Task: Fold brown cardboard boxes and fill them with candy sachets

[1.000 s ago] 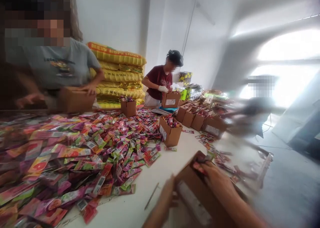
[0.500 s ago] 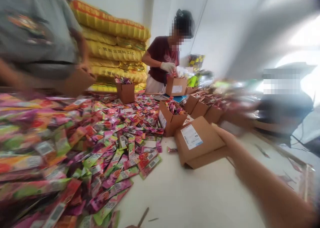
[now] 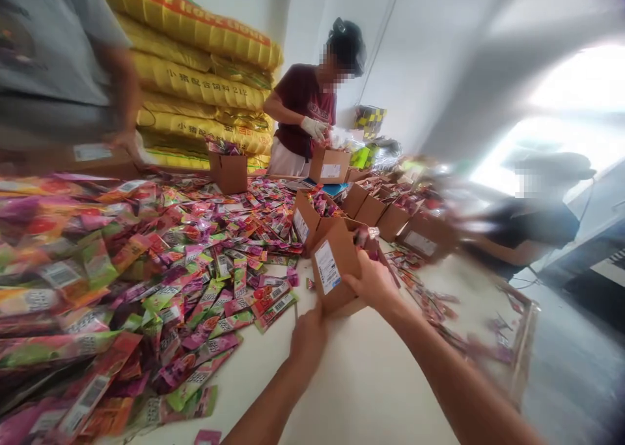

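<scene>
My right hand grips the near right side of a brown cardboard box, thumb against its face beside a white label. The box stands tilted on the white table, with sachets showing at its top. By its lower left corner is my left hand, fingers closed and slightly blurred. A thin stick-like thing pokes up from the left fist; its kind is not clear. Against the far side of the box is another open box with sachets in it. Colourful sachets lie in a wide heap on the left.
Several filled boxes stand in a row behind. A gloved co-worker handles a box across the table. Another person stands at far left, and one at right. Yellow sacks are stacked behind. Loose sachets lie at right.
The box has gone from tipped over to more upright, and its sachets now show. My left hand has come up from the bottom edge to the box. Loose sachets now show on the right.
</scene>
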### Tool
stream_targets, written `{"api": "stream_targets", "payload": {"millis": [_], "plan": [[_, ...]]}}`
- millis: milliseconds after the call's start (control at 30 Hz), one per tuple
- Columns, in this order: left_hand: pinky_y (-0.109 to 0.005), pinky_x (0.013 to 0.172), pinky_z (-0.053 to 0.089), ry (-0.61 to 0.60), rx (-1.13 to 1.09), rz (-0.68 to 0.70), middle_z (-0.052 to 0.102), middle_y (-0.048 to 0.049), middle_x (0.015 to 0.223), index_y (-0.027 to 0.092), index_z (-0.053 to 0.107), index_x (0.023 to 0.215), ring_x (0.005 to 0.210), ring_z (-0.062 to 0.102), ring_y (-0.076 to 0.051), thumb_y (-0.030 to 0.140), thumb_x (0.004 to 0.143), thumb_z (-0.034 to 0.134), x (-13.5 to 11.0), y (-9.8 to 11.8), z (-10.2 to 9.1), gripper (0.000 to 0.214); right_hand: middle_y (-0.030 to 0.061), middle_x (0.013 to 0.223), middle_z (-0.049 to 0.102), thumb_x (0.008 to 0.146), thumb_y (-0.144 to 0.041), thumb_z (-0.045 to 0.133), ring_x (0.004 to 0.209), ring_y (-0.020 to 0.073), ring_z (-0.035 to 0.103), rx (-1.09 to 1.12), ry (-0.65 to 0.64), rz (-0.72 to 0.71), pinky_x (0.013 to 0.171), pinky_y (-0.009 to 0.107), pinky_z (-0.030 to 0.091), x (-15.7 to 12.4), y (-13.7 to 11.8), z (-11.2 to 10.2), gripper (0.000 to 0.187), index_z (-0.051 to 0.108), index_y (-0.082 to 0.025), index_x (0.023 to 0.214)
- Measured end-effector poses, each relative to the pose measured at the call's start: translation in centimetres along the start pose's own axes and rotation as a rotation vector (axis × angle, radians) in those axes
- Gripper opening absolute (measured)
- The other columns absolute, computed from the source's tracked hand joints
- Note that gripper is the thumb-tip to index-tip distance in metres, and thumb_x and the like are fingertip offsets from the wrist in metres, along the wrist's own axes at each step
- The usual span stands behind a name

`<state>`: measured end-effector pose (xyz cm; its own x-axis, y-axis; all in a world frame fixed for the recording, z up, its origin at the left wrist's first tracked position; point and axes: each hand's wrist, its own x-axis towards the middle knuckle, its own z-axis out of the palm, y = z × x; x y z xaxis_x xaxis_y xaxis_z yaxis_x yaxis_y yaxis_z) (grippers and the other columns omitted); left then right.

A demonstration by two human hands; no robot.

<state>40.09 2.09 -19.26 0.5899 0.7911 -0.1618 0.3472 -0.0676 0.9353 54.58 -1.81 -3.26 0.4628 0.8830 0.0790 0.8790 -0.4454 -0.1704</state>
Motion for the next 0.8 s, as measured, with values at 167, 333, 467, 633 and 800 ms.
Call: {"api": "stream_targets", "payload": {"millis": [167,333,467,633,800], "plan": [[-0.050,0.110,0.039,0.004,0.207,0.232,0.069,-0.0152,0.117,0.019,0.075,0.114,0.119,0.055,-0.033,0.015,0.080,0.056,-2.8,-5.1,-5.8,0.040,0.0115,0.099,0.075,0.080,-0.032,0.071,0.091,0.0289,0.071,-0.088,-0.066,0.075,0.070,0.031,0.046,-4.2,4.6,-0.5,0.045,0.060,-0.021,0.123],[-0.045,0.103,0.050,0.192,0.186,0.346,0.073,-0.0111,0.113,0.026,0.079,0.098,0.111,0.064,-0.031,0.033,0.088,0.060,-2.8,-11.6,-12.3,0.023,0.0112,0.093,0.076,0.080,-0.025,0.071,0.082,0.0238,0.071,0.106,0.015,0.282,0.065,0.028,0.050,2.1,11.9,-1.7,0.033,0.070,-0.013,0.111],[-0.035,0.095,0.053,0.190,0.183,0.416,0.073,-0.0068,0.104,0.028,0.078,0.094,0.103,0.066,-0.023,0.034,0.094,0.057,-2.6,-12.8,-12.6,0.022,0.0118,0.096,0.075,0.080,-0.023,0.071,0.083,0.0226,0.071,0.066,0.007,0.308,0.065,0.026,0.051,11.8,10.2,-2.0,0.029,0.072,-0.010,0.106],[-0.022,0.094,0.050,0.179,0.191,0.506,0.072,0.0003,0.103,0.031,0.074,0.096,0.102,0.066,-0.014,0.030,0.094,0.060,-2.7,-12.7,-12.0,0.014,0.0116,0.100,0.074,0.068,-0.028,0.081,0.091,0.0292,0.071,-0.119,-0.039,0.243,0.071,0.031,0.053,18.0,4.8,-0.7,0.041,0.071,-0.015,0.106],[-0.019,0.095,0.048,0.212,0.209,0.537,0.072,0.0023,0.104,0.031,0.074,0.098,0.103,0.065,-0.012,0.027,0.093,0.062,-2.5,-13.1,-12.2,0.014,0.0165,0.118,0.070,0.077,-0.027,0.072,0.113,0.0335,0.065,-0.250,-0.010,0.138,0.086,0.038,0.051,15.8,1.2,2.6,0.051,0.059,-0.018,0.126]]}}
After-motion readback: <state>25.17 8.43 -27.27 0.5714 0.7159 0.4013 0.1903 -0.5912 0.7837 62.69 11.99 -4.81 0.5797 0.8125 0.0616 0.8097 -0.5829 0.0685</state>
